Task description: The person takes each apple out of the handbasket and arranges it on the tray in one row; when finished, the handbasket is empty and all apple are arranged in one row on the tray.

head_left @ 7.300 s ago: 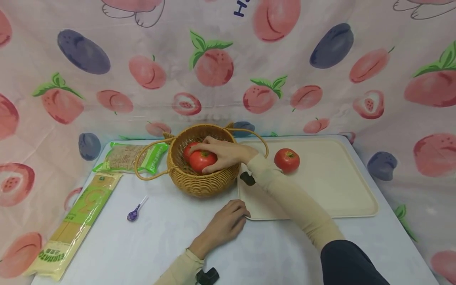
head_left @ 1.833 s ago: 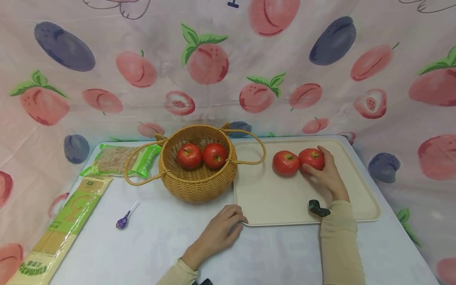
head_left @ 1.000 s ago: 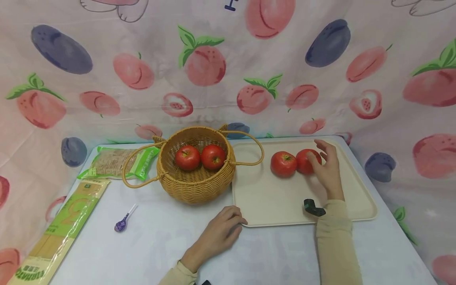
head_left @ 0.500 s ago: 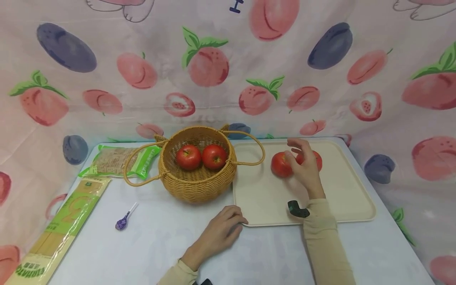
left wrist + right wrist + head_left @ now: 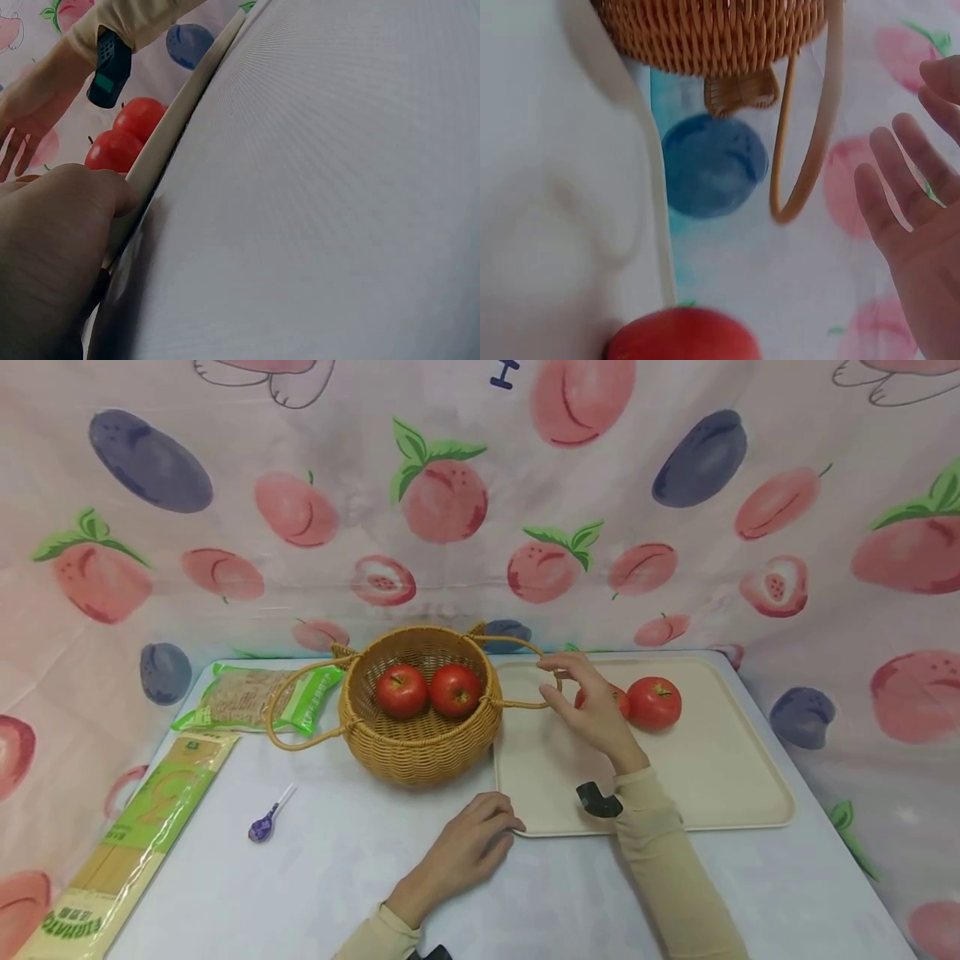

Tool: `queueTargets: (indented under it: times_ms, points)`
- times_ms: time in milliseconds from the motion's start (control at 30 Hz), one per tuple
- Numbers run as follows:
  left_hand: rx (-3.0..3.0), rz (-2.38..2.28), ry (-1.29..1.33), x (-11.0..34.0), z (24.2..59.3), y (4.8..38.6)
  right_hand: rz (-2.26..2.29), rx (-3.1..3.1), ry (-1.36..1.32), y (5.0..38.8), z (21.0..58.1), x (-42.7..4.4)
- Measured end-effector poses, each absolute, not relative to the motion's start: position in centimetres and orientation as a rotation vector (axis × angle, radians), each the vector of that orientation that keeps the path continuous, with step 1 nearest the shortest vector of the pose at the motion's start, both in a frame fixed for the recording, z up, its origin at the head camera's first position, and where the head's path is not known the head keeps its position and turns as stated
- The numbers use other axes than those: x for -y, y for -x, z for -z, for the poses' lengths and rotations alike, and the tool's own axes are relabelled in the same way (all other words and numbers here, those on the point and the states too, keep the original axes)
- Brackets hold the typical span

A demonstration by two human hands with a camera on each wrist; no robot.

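My right hand (image 5: 596, 710) hovers over the left part of the cream tray (image 5: 712, 785), fingers spread beside the right handle of the wicker basket (image 5: 420, 760). In the right wrist view its fingers hold nothing and stand apart from that basket handle (image 5: 810, 165). Two red apples lie on the tray; one apple (image 5: 654, 703) shows fully, the other (image 5: 619, 700) is partly behind my right hand. Inside the basket sit a left apple (image 5: 401, 691) and a right apple (image 5: 455, 691). My left hand (image 5: 465, 847) rests at the tray's near left corner, its loosely bent fingers touching the rim (image 5: 161, 150).
Left of the basket lies a green-edged food packet (image 5: 247, 699). A long yellow-green noodle packet (image 5: 142, 835) runs along the table's left edge. A purple-wrapped lollipop (image 5: 262, 827) lies on the white table (image 5: 337, 868). A fruit-print cloth (image 5: 465, 577) hangs behind.
One apple has gone from the basket onto the tray, beside the other. My right hand has let go of it and moved left towards the basket handle. The left hand stays put.
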State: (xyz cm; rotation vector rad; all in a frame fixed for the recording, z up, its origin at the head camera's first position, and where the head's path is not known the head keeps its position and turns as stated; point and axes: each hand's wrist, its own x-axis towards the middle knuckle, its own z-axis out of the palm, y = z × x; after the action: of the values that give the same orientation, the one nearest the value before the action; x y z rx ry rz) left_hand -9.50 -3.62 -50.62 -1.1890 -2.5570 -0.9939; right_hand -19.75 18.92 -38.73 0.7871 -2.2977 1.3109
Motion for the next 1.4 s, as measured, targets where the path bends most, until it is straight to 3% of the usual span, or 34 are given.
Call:
queueTargets:
  times_ms: [333, 1100, 1400]
  points:
    - [2.534, 0.982, 1.198, 3.5, 50.8, 9.8, -1.129, 2.408, -1.112, 23.1, 38.3, -16.9]
    - [2.534, 0.969, 1.22, 3.6, 51.0, 9.6, -0.209, 2.721, -1.682, 26.3, 34.1, -9.8]
    - [2.543, 1.009, 1.199, 3.7, 50.8, 9.6, 0.087, 2.994, -1.665, 27.1, 33.5, -7.2]
